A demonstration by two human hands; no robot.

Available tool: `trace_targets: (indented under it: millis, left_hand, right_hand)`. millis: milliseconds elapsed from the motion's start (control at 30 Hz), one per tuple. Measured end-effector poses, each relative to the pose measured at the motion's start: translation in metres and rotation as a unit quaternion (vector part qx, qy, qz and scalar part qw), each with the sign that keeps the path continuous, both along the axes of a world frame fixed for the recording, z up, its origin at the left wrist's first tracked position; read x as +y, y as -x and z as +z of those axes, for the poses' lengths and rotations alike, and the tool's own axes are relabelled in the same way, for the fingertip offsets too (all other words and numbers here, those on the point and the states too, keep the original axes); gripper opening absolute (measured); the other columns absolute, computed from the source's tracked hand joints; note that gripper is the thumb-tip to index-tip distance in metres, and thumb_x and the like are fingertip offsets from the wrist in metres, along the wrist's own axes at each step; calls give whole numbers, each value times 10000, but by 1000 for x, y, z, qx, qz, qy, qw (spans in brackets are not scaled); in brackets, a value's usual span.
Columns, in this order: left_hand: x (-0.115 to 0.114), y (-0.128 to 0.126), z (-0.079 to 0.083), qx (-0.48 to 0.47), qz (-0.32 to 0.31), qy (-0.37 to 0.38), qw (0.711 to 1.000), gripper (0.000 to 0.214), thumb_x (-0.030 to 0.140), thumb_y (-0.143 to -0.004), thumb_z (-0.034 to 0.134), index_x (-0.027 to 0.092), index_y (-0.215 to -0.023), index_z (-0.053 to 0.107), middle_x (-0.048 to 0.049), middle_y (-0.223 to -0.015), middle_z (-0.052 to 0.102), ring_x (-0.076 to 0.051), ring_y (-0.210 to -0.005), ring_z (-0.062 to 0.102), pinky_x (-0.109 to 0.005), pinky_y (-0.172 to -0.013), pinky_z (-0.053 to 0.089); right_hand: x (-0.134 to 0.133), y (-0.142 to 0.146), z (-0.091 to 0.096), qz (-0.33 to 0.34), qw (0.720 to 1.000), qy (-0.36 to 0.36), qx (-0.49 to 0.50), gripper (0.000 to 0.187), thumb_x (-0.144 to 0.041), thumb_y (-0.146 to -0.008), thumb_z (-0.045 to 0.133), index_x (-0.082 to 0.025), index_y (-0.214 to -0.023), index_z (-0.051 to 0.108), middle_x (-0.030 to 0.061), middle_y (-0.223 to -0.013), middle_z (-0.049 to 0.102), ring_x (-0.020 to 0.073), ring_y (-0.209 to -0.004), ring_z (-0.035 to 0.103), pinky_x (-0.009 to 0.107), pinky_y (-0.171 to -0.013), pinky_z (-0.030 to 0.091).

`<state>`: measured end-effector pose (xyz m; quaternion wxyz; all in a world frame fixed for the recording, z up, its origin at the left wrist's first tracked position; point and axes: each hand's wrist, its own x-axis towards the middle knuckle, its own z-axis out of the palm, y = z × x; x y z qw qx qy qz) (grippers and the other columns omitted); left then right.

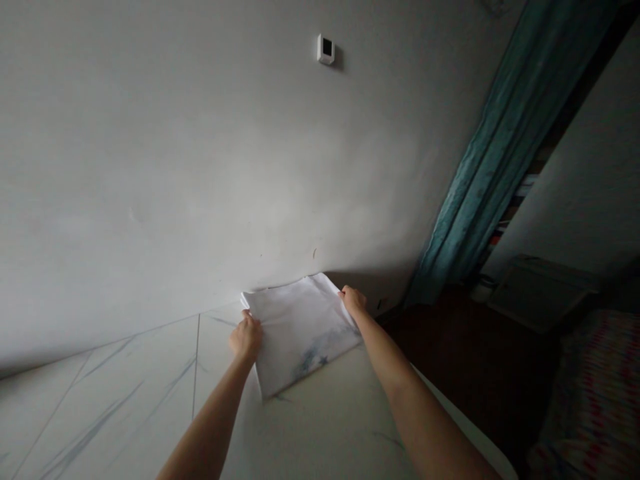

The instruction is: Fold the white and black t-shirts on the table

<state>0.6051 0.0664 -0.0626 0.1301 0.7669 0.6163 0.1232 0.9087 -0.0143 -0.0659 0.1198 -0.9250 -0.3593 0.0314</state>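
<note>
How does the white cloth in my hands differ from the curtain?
The cloth is mostly white with a blue-grey patch; the curtain is teal. Your left hand and right hand grip the cloth at its sides, while the curtain hangs in long folds. Both look like fabric.

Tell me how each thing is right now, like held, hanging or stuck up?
White cloth with blue-grey print: spread out, held by two sides
Left hand: closed on the cloth's left edge
Right hand: closed on its right edge
Teal fabric curtain: hanging in folds
Small white boxy device: mounted on the wall, front panel dark
</note>
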Motion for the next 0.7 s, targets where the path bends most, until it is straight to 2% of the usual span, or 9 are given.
trace_targets:
  millis: [100, 167, 300, 467, 600, 700]
  left_hand:
    - [-15, 5, 2, 9, -11, -6, 1000, 568, 336, -947, 377, 76, -1446, 306, -225, -1124, 699, -331, -1020, 685, -398, -803, 482]
    - [-31, 13, 2, 36, -44, -9, 998, 573, 337, -940, 391, 106, -1459, 320, -209, -1096, 714, -335, -1017, 684, -414, -818, 479]
    - [-64, 32, -1, 74, -87, -21, 993, 513, 331, -940, 401, 136, -1413, 414, -184, -1060, 732, -326, -1024, 677, -424, -850, 467]
    - [-89, 42, -8, 77, -105, -27, 991, 472, 266, -941, 398, 133, -1392, 432, -174, -1092, 719, -304, -1057, 650, -411, -876, 445]
    - [-93, 45, -12, 67, -109, -26, 991, 414, 231, -938, 380, 165, -1327, 505, -155, -1105, 697, -301, -1037, 627, -411, -859, 442]
    - [-91, 38, -10, 64, -107, -104, 987, 435, 225, -894, 431, 138, -1304, 546, -186, -1158, 648, -326, -1079, 579, -436, -883, 437]
  right_hand:
    - [-12, -2, 6, -5, 1000, 11, 15, 450, -441, -1020, 359, -140, -1182, 653, 158, -1186, 694, 231, -1103, 653, 280, -814, 469]
    - [-25, -5, 8, 2, 999, 24, 29, 477, -471, -999, 403, -109, -1142, 679, 173, -1164, 701, 243, -1096, 658, 272, -794, 474]
    - [-60, -7, 5, 17, 998, 50, 39, 364, -437, -923, 568, -132, -1043, 726, 145, -1083, 733, 248, -1036, 680, 264, -757, 473]
    - [-99, 6, -3, 1, 999, 49, -6, 296, -371, -976, 496, -200, -1155, 657, 105, -1175, 704, 225, -1092, 653, 271, -791, 466]
    - [-103, 22, -4, -18, 997, 59, -44, 320, -297, -1003, 406, -159, -1199, 618, 167, -1091, 713, 266, -1028, 669, 344, -809, 473]
    - [-87, 37, -2, -10, 995, 53, -83, 375, -193, -991, 333, -94, -1226, 608, 250, -1216, 637, 310, -1166, 588, 425, -948, 412]
